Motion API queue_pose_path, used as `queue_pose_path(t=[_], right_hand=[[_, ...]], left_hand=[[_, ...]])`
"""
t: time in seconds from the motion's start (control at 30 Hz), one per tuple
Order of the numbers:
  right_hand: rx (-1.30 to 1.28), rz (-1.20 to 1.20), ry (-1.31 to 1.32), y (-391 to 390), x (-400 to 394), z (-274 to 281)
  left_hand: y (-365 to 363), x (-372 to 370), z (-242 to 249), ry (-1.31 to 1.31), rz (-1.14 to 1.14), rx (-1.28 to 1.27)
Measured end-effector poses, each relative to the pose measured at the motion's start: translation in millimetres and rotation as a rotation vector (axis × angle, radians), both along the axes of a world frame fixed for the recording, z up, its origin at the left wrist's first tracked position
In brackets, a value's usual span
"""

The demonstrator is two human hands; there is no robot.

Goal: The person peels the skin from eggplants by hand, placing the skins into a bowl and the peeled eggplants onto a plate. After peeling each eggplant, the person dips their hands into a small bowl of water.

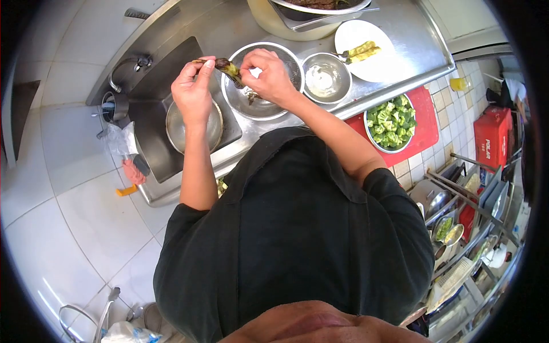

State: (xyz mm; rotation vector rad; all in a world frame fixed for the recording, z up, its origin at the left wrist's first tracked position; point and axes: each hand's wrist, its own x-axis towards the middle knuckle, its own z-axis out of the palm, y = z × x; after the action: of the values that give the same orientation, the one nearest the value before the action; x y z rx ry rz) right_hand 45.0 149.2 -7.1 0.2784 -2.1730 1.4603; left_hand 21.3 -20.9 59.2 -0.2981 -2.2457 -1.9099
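My left hand (194,91) is closed in a pinch on the stem end of a roasted eggplant (230,70), its dark charred skin partly off and yellow-green flesh showing. My right hand (267,77) has its fingers pinched at the eggplant's other end. Both hands are above a steel bowl (227,97) on the counter, and a dark strip of skin (251,98) hangs below the right fingers. Right of it stands a smaller steel bowl (326,78) with whitish contents I cannot make out. Peeled eggplants (361,51) lie on a white plate (374,68).
A sink (166,137) with a round pan (191,130) is at the left. A bowl (366,127) of broccoli stands on a red board (430,123). At the back sits a large container (269,20) topped by a bowl of dark food. Shelving (474,200) stands at the right.
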Motion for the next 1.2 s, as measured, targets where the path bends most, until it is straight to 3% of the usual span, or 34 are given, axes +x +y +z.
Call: queue_pose_path(t=[0.27, 0.47, 0.67, 0.77, 0.97, 1.07, 1.2], right_hand=[[0.041, -0.043, -0.045, 10.1, 8.1, -45.5], [0.199, -0.064, -0.264, 27.7, 14.4, -97.0], [0.607, -0.108, -0.396, 35.8, 13.2, -113.8], [0.823, -0.159, -0.314, 38.7, 15.3, -124.1], [1.014, -0.028, -0.447, 43.0, 11.2, -119.6], [0.968, -0.088, -0.461, 45.4, 12.1, -104.4], [0.626, -0.241, -0.307, 61.7, 23.9, -93.1]], left_hand=[[-4.9, -3.6, 3.8, -0.016, 0.053, -0.007], [-13.7, -11.5, 11.4, 0.007, 0.043, -0.004], [-21.3, -18.0, 25.6, 0.026, 0.046, -0.042], [-16.9, -17.9, 41.8, 0.036, 0.043, 0.004], [-18.7, -21.5, 52.6, 0.104, 0.032, -0.023], [-18.8, -20.0, 48.6, 0.075, 0.053, -0.072], [-16.1, -19.4, 33.4, 0.018, 0.039, -0.071]])
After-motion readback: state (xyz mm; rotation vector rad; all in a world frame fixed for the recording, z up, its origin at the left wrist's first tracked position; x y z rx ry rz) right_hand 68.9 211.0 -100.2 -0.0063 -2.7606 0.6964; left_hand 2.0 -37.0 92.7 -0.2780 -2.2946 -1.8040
